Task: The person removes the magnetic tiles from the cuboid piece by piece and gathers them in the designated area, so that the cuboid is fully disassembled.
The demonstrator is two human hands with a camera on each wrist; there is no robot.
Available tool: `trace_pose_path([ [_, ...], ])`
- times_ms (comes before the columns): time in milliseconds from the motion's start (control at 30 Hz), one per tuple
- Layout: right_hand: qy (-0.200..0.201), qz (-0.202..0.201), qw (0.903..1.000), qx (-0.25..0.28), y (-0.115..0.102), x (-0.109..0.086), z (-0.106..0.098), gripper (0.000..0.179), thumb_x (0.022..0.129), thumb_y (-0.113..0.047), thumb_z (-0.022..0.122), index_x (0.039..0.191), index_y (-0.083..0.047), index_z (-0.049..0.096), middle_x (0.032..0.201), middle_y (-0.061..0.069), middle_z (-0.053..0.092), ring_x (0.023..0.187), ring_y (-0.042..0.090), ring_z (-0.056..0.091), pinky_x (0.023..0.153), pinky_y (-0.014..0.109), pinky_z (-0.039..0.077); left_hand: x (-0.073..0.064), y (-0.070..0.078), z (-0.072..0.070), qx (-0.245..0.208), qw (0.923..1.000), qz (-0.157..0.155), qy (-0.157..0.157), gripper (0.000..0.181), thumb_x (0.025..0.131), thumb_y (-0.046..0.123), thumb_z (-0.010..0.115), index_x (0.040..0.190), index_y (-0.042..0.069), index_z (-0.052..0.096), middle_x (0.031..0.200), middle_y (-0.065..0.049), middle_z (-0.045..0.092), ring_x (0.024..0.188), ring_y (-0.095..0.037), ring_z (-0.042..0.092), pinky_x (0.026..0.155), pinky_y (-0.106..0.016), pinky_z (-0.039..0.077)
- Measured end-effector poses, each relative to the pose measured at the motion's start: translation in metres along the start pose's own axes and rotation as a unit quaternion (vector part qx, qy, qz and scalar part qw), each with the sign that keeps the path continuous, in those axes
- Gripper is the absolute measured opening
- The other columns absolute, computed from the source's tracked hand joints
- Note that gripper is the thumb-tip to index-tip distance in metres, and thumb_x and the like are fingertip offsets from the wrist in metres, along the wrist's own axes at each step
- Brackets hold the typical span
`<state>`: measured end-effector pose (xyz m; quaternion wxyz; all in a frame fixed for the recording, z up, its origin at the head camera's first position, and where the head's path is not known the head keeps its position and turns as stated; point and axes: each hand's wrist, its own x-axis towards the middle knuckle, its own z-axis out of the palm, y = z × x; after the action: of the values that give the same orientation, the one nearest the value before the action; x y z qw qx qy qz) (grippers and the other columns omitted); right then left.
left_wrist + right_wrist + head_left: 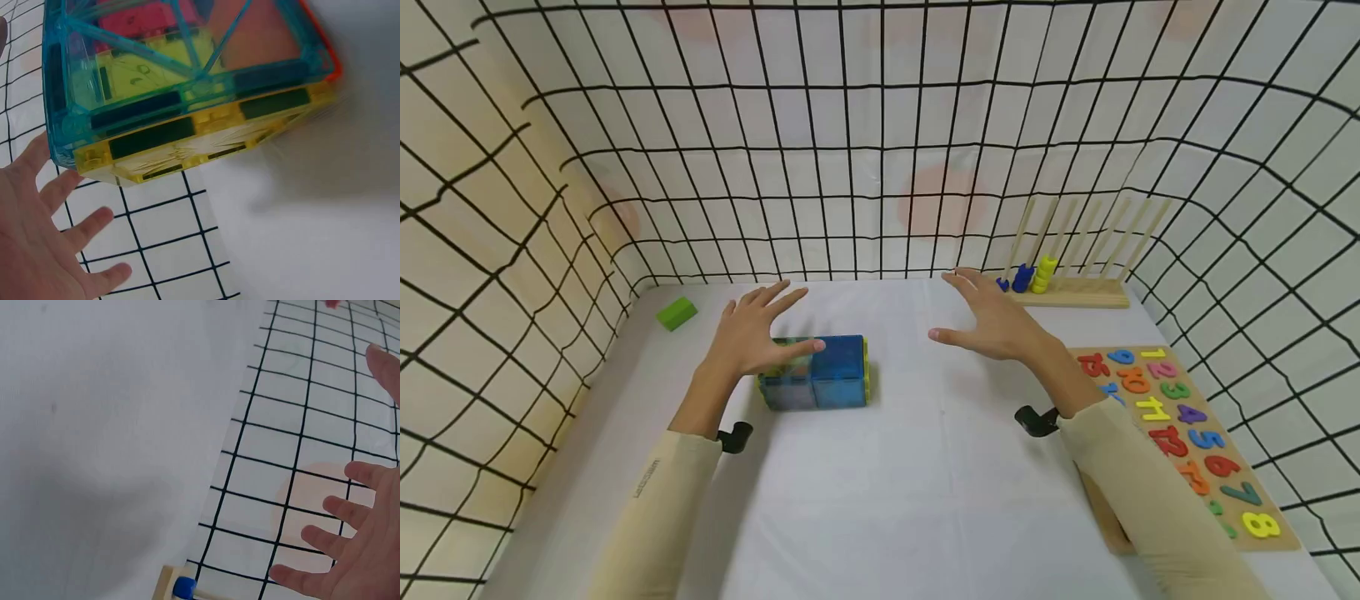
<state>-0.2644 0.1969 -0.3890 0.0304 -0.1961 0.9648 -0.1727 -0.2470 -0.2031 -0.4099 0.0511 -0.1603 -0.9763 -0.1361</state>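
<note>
Far left, a green block (677, 313) lies on the white table (880, 508). To its right, the left hand (747, 332) is positioned at the left section of a translucent tile box (840, 360). The box lies on the table between the two hands, just beside the left and well apart from the right. Its right section is blue; the left wrist view shows yellow and pink pieces through its tinted panels.

The left hand is spread, with fingers extended away from the body and the thumb pointing right, across the box in the head view. Contact between thumb and box cannot be determined.

The right hand (1000, 323) is likewise spread: fingers extended and separated, thumb directed left toward the box. Its forearm slants inward from the lower right. Beyond this hand stands a wooden peg rack (1078, 293) with blue and yellow beads. Far right, a number board (1213, 521) lies partly under the forearm's sleeve (1150, 492).
</note>
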Motion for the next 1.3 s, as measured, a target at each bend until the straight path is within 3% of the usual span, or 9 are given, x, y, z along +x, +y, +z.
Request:
trace_pose_path([
  [200, 0.006, -0.017, 0.9988, 0.045, -0.008, -0.011, 0.012, 0.100, 0.085, -0.078, 0.061, 0.164, -0.028, 0.025, 0.171, 0.006, 0.023, 0.156, 0.037, 0.026, 0.115, 0.071, 0.034, -0.017, 0.000, 0.002, -0.041, 0.9987, 0.023, 0.021, 0.091, 0.080, 0.076, 0.066, 0.158, 0.037, 0.039, 0.167, -0.002, 0.035, 0.151, -0.043, 0.034, 0.111, -0.077, 0.029],
  [500, 0.010, -0.035, 0.9945, 0.099, -0.026, -0.021, 0.033, 0.093, 0.088, -0.074, 0.062, 0.161, -0.025, 0.032, 0.168, 0.004, 0.030, 0.155, 0.032, 0.030, 0.118, 0.065, 0.034, -0.033, -0.001, 0.012, -0.107, 0.9930, 0.042, 0.028, 0.090, 0.080, 0.066, 0.075, 0.157, 0.035, 0.041, 0.166, 0.001, 0.037, 0.151, -0.038, 0.034, 0.110, -0.075, 0.034],
  [700, 0.009, -0.053, 0.9886, 0.141, -0.041, -0.022, 0.053, 0.090, 0.088, -0.068, 0.067, 0.159, -0.023, 0.036, 0.164, 0.001, 0.037, 0.149, 0.032, 0.040, 0.116, 0.061, 0.040, -0.041, -0.008, 0.026, -0.178, 0.9830, 0.042, 0.019, 0.090, 0.080, 0.058, 0.080, 0.158, 0.036, 0.040, 0.166, -0.001, 0.035, 0.152, -0.037, 0.034, 0.110, -0.076, 0.034],
  [933, 0.006, -0.074, 0.9784, 0.193, -0.057, -0.010, 0.069, 0.085, 0.088, -0.054, 0.076, 0.158, -0.024, 0.038, 0.158, 0.002, 0.044, 0.140, 0.034, 0.049, 0.108, 0.055, 0.050, -0.043, -0.018, 0.037, -0.254, 0.9647, 0.070, 0.010, 0.087, 0.082, 0.041, 0.084, 0.156, 0.025, 0.043, 0.163, -0.006, 0.039, 0.150, -0.038, 0.037, 0.110, -0.074, 0.035],
  [1133, 0.005, -0.099, 0.9690, 0.227, -0.064, -0.001, 0.083, 0.083, 0.087, -0.048, 0.080, 0.156, -0.024, 0.041, 0.153, 0.003, 0.046, 0.136, 0.029, 0.051, 0.107, 0.050, 0.052, -0.048, -0.024, 0.046, -0.300, 0.9529, 0.042, 0.004, 0.082, 0.082, 0.038, 0.086, 0.153, 0.029, 0.046, 0.159, -0.004, 0.044, 0.149, -0.036, 0.039, 0.105, -0.073, 0.042],
  [1300, 0.009, -0.108, 0.9649, 0.239, -0.068, 0.005, 0.088, 0.083, 0.086, -0.049, 0.081, 0.155, -0.023, 0.043, 0.150, 0.000, 0.048, 0.132, 0.029, 0.054, 0.103, 0.047, 0.054, -0.049, -0.027, 0.047, -0.327, 0.9448, 0.017, -0.003, 0.080, 0.082, 0.036, 0.087, 0.151, 0.028, 0.048, 0.158, -0.004, 0.046, 0.147, -0.034, 0.041, 0.107, -0.072, 0.041],
])
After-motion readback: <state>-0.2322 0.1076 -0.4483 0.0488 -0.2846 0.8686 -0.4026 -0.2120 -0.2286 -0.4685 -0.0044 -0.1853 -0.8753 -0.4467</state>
